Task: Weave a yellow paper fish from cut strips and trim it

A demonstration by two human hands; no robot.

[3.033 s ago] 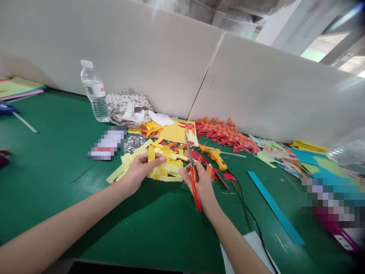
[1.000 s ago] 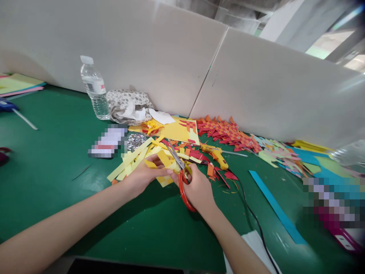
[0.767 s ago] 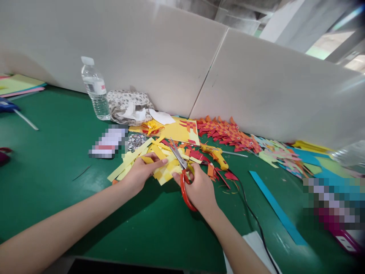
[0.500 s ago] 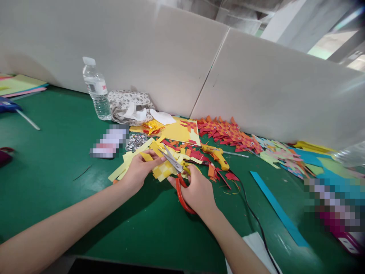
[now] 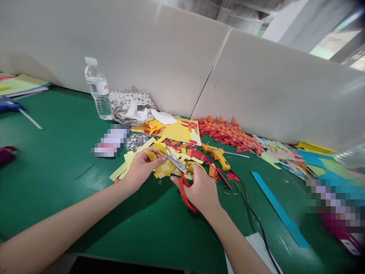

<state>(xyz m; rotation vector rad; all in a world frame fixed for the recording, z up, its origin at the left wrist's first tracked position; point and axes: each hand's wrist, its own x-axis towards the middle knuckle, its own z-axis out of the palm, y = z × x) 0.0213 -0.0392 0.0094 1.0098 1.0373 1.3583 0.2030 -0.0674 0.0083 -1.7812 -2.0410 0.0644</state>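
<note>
My left hand [image 5: 139, 167] pinches a small folded yellow paper piece [image 5: 151, 154] between thumb and fingers. In my right hand [image 5: 203, 188] are scissors [image 5: 179, 166] with red handles; their blades stand partly apart and point towards my left fingertips. Whether the blades touch the paper I cannot tell. A woven piece in two yellows [image 5: 169, 168] lies just under the blades, among yellow paper strips [image 5: 121, 170].
Behind my hands are a yellow glue gun [image 5: 218, 156], a bag of googly eyes [image 5: 137, 142] and woven red-orange paper fish [image 5: 228, 133]. A water bottle [image 5: 99, 95] and phone [image 5: 110, 142] stand left. A blue strip [image 5: 279, 209] and black cord [image 5: 253, 215] lie right.
My right hand and the scissors have shifted slightly to the right. My left hand keeps its hold on the yellow paper piece. The whole view has moved a little.
</note>
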